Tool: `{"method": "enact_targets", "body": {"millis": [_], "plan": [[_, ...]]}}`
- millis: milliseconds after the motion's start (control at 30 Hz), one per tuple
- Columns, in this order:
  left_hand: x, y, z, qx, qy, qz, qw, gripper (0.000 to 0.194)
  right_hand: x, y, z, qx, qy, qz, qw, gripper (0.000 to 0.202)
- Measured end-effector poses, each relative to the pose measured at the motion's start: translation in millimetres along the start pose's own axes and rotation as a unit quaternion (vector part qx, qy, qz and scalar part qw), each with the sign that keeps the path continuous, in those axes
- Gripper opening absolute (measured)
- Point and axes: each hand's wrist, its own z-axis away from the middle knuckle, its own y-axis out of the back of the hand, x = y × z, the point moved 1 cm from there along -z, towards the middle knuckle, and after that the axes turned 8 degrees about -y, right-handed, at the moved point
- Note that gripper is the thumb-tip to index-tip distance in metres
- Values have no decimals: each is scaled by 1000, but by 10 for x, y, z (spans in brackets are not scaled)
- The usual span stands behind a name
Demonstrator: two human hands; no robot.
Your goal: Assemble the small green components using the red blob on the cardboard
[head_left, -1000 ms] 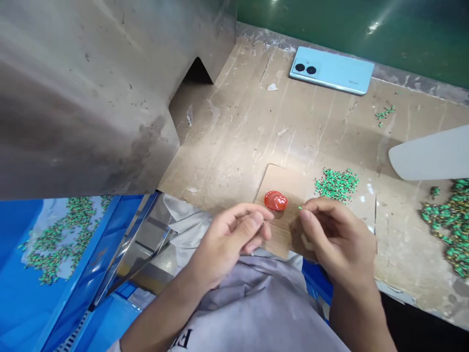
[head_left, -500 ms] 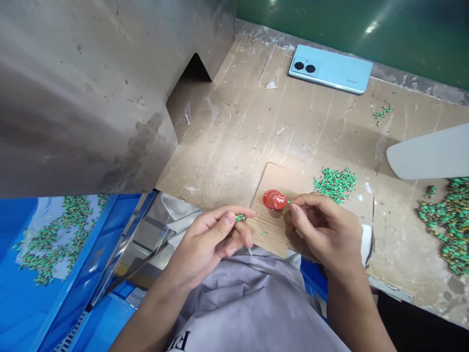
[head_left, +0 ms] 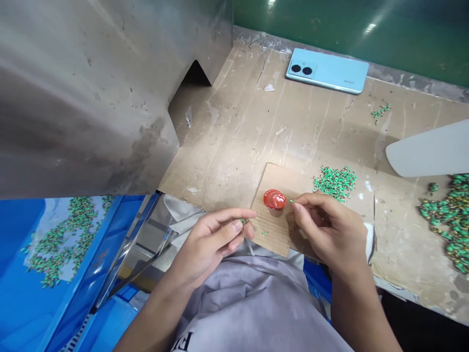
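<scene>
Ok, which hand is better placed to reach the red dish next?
Probably the right hand: its fingertips pinch a tiny green piece just beside the red dish. The left hand sits farther off, with something green between its fingers.

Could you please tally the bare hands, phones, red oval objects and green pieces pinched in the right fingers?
Bare hands: 2 (left hand, right hand)
Phone: 1
Red oval object: 1
Green piece pinched at right: 1
Total: 5

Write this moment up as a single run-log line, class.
left hand: holds green bits | right hand: pinches green piece beside red dish | cardboard: under dish | phone: near table's back
</scene>
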Motion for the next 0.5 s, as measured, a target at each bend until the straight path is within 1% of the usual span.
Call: {"method": "enact_targets", "body": {"millis": [167, 300, 500], "plan": [[-28, -2, -16, -13, -9, 14, 1000, 20, -33, 7, -46, -20, 41, 38, 998, 11], [-27, -12, -31, -23, -7, 25, 999, 23, -18, -11, -64, -20, 72, 60, 995, 12], [18, -80, -30, -12, -14, 23, 1000, 23, 5, -1, -66, -24, 83, 71, 994, 10]]}}
